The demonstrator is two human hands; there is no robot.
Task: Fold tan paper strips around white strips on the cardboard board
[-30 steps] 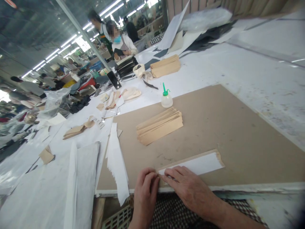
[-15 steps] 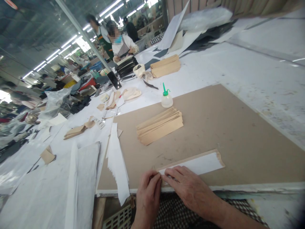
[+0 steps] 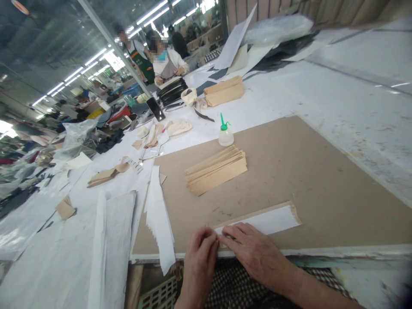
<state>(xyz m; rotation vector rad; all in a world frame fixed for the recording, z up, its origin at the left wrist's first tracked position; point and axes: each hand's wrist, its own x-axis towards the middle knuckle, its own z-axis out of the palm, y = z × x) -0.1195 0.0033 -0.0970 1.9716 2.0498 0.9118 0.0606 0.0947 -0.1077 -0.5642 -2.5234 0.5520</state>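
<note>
A tan strip (image 3: pixel 292 210) with a white paper strip (image 3: pixel 273 219) on top lies along the near edge of the brown board (image 3: pixel 315 171). My left hand (image 3: pixel 202 249) pinches the left end of the tan strip between thumb and fingers. Beside it my right hand (image 3: pixel 247 246) rests across the white paper, fingers bent and fingertips pressed near that same end; whether it grips anything is hidden. Farther up the board is a fanned stack of tan strips (image 3: pixel 217 169). White paper strips (image 3: pixel 160 223) lie fanned at the board's left edge.
A squeeze bottle with a green nozzle (image 3: pixel 225 135) stands at the board's far edge. Beyond lie another tan stack (image 3: pixel 224 91), a phone (image 3: pixel 156 109) and a black stack (image 3: pixel 173 91). A co-worker (image 3: pixel 167 62) is across the table. White sheets (image 3: pixel 64 253) cover the left side.
The view has shifted very slightly. Both hands stay at the strip's left end, with only small finger movement. Across the table, the co-workers have moved a little.
</note>
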